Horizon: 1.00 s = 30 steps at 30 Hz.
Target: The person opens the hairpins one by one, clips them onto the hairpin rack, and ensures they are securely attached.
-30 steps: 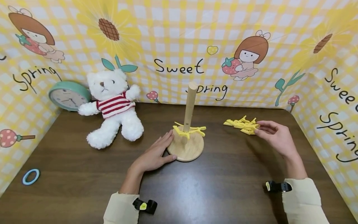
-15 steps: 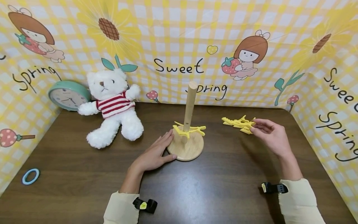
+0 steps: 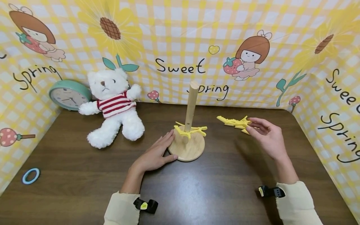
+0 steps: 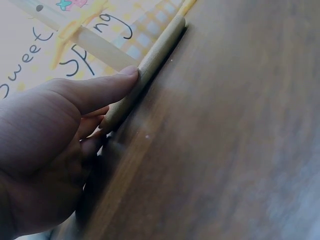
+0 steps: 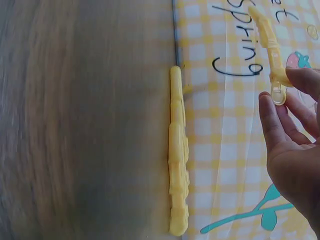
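Note:
A wooden stand has a round base [image 3: 187,151] and an upright pole [image 3: 191,107]. Yellow branch-like plastic pieces [image 3: 182,133] sit around the pole's lower end. My left hand [image 3: 154,154] rests against the base's left edge, fingers fairly straight, thumb at the front rim; the left wrist view shows the thumb [image 4: 107,90] touching that rim. Over at the right, my right hand [image 3: 267,137] pinches a yellow plastic branch piece [image 5: 272,50] between thumb and fingertips, raised off the table. Below it lie other yellow pieces [image 5: 177,160], partly hidden by the hand in the head view.
A white teddy bear [image 3: 115,106] in a striped shirt leans at the back left, beside a green clock [image 3: 70,95]. A light-blue ring [image 3: 31,176] lies far left. Patterned cloth [image 3: 168,37] walls the table [image 3: 84,181] at the back and sides.
My right hand has moved left and slightly up with the yellow piece, away from the lying pieces. My left hand and the stand have stayed put.

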### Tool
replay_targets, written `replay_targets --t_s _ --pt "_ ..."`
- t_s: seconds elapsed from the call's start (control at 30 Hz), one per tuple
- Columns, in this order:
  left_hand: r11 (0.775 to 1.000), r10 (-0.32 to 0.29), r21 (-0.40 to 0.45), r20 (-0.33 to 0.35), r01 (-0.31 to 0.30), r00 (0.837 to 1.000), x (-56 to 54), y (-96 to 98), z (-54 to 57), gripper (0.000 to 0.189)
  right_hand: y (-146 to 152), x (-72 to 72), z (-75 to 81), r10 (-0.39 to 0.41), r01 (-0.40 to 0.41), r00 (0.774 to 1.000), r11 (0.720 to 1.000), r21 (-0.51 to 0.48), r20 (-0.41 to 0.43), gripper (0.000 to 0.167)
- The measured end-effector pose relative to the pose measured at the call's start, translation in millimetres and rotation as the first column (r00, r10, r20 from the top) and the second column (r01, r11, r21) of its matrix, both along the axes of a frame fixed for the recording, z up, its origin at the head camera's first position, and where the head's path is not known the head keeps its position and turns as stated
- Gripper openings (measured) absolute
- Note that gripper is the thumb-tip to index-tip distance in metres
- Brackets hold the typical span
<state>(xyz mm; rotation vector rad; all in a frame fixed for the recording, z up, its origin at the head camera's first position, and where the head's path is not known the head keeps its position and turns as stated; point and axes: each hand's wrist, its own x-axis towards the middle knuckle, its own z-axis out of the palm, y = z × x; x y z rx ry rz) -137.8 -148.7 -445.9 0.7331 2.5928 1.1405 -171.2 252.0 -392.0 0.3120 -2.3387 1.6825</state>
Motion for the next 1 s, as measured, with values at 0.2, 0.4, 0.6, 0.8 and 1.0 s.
replay_targets --t_s 0.2,0.4,0.6,0.8,1.0 --pt "1.0 -0.003 0.004 0.007 0.003 1.0 1.3 -1.0 -0.3 0.082 -12 2.4 0.9 0.017 -0.017 0.999 1.0 0.014 -0.048 0.032" --pt "1.0 -0.001 0.006 0.01 0.001 1.0 1.2 -0.6 0.1 0.082 -24 2.5 3.0 0.053 -0.065 0.99 0.994 -0.093 -0.129 0.031" --pt "1.0 -0.005 0.01 -0.005 0.005 1.0 -0.5 -0.3 0.1 0.082 -34 2.4 4.6 0.107 -0.136 0.974 0.981 -0.137 -0.198 0.031" --pt "1.0 -0.005 0.005 -0.014 0.005 1.0 -0.6 -0.2 -1.3 0.082 -43 2.5 6.1 0.094 -0.115 0.971 0.99 -0.083 -0.22 0.027" --pt "1.0 0.003 0.0 -0.008 -0.003 1.0 0.2 -0.8 -1.8 0.082 -53 1.1 8.7 0.118 -0.141 0.966 0.986 -0.086 -0.231 0.025"
